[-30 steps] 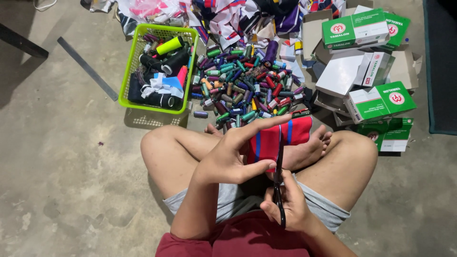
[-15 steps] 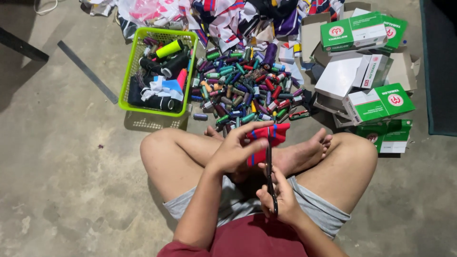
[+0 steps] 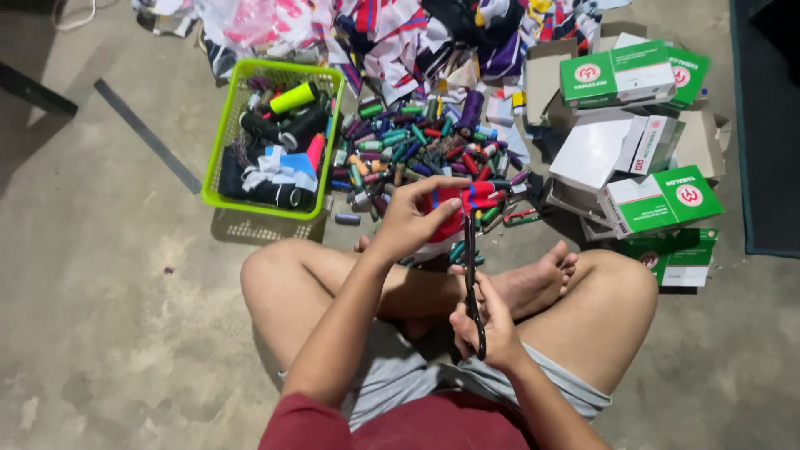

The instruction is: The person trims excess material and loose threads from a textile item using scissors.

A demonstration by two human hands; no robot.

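Note:
I sit cross-legged on a concrete floor. My left hand grips a red cloth piece with blue and white stripes, held out over my feet. My right hand holds black scissors by the handles, low over my lap. The blades point up and away from me, and their tips reach the lower edge of the cloth. Whether the blades are apart is too small to tell.
A heap of small coloured thread spools lies just beyond my feet. A lime green basket with larger spools and dark cloth stands at the left. Green and white boxes are stacked at the right. Patterned fabric scraps are piled behind.
Both hands have moved forward, away from my body. The cloth now hangs over my feet instead of my lap, and the scissors followed it, blades still at its lower edge.

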